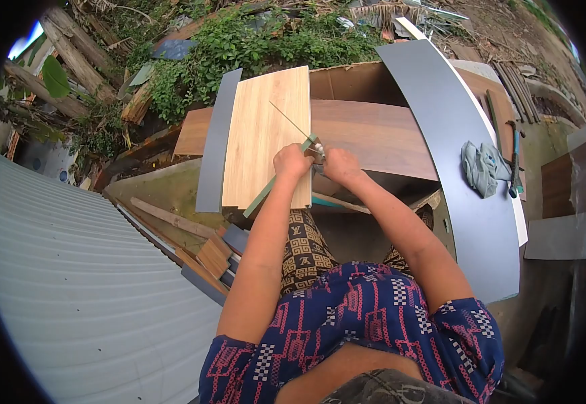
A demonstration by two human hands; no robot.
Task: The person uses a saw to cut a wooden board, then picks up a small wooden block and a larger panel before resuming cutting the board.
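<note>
A light wood-grain board (266, 128) lies in front of me, over a brown plank (367, 138). Across its right part runs a narrow green-edged strip (263, 195), slanting up to the right. My left hand (291, 161) is closed on this strip near its upper end. Just to the right, my right hand (340, 165) is closed around something small with a whitish part (319, 149), too small to name. A thin dark rod or blade (287, 118) extends from there up and left over the light board.
A long grey panel (448, 141) lies at the right, with a grey cloth (485, 167) and a green-handled tool (516, 161) on it. A narrow grey panel (217, 148) stands left of the light board. Corrugated sheeting (71, 283) fills the lower left.
</note>
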